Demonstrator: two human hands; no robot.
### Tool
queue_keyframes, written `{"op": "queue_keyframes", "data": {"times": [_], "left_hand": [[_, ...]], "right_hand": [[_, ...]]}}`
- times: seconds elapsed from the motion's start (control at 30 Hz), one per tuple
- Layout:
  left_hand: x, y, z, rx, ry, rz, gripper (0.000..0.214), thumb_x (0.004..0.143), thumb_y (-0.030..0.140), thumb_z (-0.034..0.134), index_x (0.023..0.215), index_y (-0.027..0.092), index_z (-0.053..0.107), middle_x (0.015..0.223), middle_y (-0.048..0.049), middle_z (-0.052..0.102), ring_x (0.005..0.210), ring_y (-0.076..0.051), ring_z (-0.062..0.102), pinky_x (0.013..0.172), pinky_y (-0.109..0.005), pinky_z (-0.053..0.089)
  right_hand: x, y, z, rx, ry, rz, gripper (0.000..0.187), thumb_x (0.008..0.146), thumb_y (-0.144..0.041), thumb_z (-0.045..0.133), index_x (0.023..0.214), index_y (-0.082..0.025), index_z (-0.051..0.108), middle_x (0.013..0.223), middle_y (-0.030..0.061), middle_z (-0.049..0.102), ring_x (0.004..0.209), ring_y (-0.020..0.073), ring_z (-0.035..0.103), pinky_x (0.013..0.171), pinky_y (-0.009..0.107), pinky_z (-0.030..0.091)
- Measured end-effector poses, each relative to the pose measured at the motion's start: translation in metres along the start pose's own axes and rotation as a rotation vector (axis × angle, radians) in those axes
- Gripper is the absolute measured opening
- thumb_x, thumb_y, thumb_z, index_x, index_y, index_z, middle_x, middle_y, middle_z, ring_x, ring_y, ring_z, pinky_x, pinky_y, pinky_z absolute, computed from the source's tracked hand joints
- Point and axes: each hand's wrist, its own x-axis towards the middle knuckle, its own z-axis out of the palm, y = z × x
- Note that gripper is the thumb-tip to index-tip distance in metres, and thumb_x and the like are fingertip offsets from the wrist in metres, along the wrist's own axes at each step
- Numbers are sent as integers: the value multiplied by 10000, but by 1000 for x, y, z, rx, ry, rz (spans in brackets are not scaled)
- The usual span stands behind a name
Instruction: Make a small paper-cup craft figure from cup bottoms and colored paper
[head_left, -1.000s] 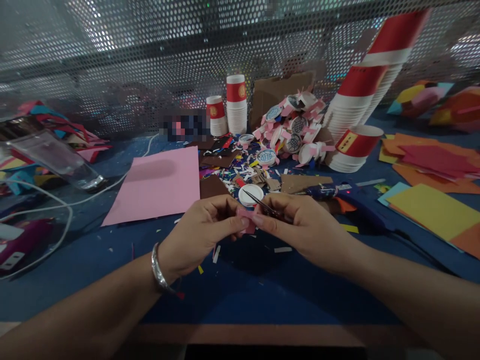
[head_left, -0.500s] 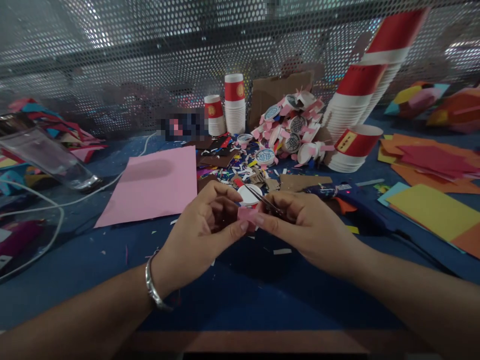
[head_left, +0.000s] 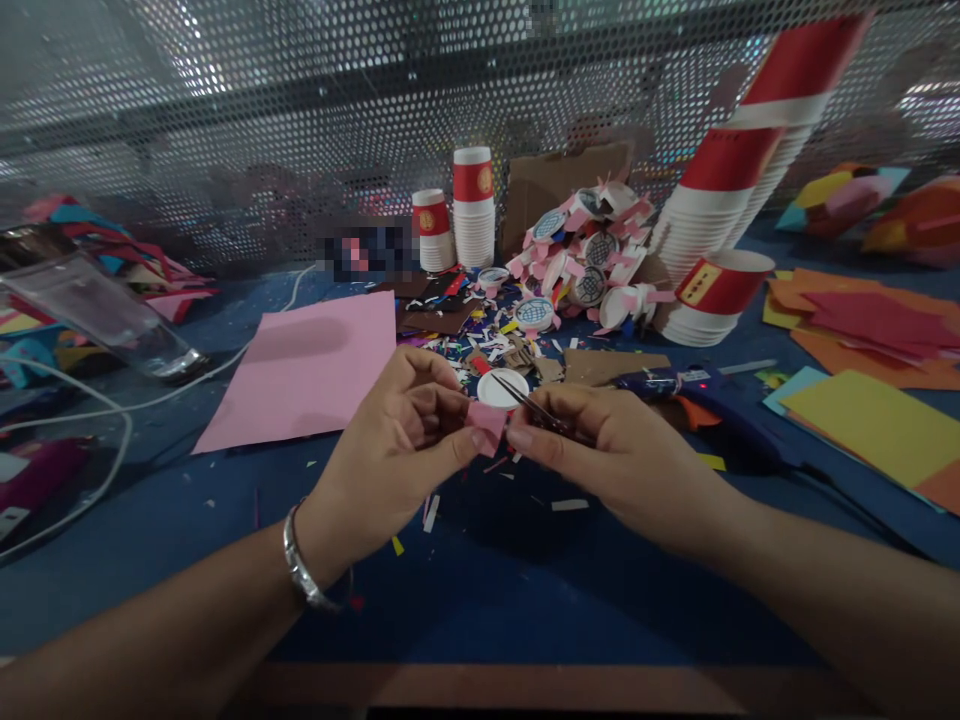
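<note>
My left hand [head_left: 409,435] pinches a small piece of pink paper [head_left: 487,424] between thumb and fingers. Close by on the right, my right hand [head_left: 600,435] is closed around a pair of scissors [head_left: 531,402], whose thin dark blades point up and to the left. The scissor handles are mostly hidden by the fingers. Behind the blades, a white round paper-cup base [head_left: 502,388] lies on the blue table. Beyond it rises a heap of small paper turtles [head_left: 589,262] with pink limbs and patterned round shells.
Stacks of red-and-white paper cups [head_left: 720,200] stand at back right, others [head_left: 473,215] at back centre. A pink sheet [head_left: 307,370] lies left. A blue glue gun [head_left: 720,415] and coloured paper [head_left: 877,420] lie right. Scraps litter the middle; a tilted glass [head_left: 112,310] and white cable [head_left: 124,440] are left.
The pink paper has shifted slightly left with my left hand and is turned. My right hand's fingers have come off it, leaving a small gap between the two hands.
</note>
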Motion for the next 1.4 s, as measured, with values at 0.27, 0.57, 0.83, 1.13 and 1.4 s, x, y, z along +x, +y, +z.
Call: {"op": "queue_keyframes", "data": {"times": [0.27,0.57,0.83,1.13,1.4], "left_hand": [[5,4,-9,255,28,101,44,877,137,693,908,168,687,876,-16,723,846,-128,693,806,-242,576],[3,10,-10,314,114,56,160,863,212,748,1021,187,757,975,-32,785,880,-140,720,818,-243,594],[3,9,-9,313,9,17,194,839,212,747,1027,165,734,947,-52,755,851,-165,691,769,-291,564],[2,6,-7,320,-108,59,214,832,89,676,1016,183,729,971,-28,728,875,-157,662,796,-286,529],[0,7,-7,327,-121,67,170,858,156,684,1018,186,733,970,-48,729,857,-177,671,773,-307,542]], "right_hand": [[1,1,0,49,-50,-6,417,992,-558,519,805,-190,577,657,-58,454,547,65,370,495,233,282],[2,8,0,-21,-42,27,457,987,-599,488,782,-198,563,626,-59,412,530,75,338,455,232,231],[1,4,-1,-17,-110,94,445,967,-586,525,734,-207,512,623,-64,334,533,90,290,457,235,194],[0,0,-1,-123,-150,64,498,977,-601,497,686,-201,438,625,-62,319,553,88,286,489,259,215],[-1,1,0,-114,-148,72,525,969,-636,479,675,-204,433,619,-60,310,550,93,272,486,269,209]]}}
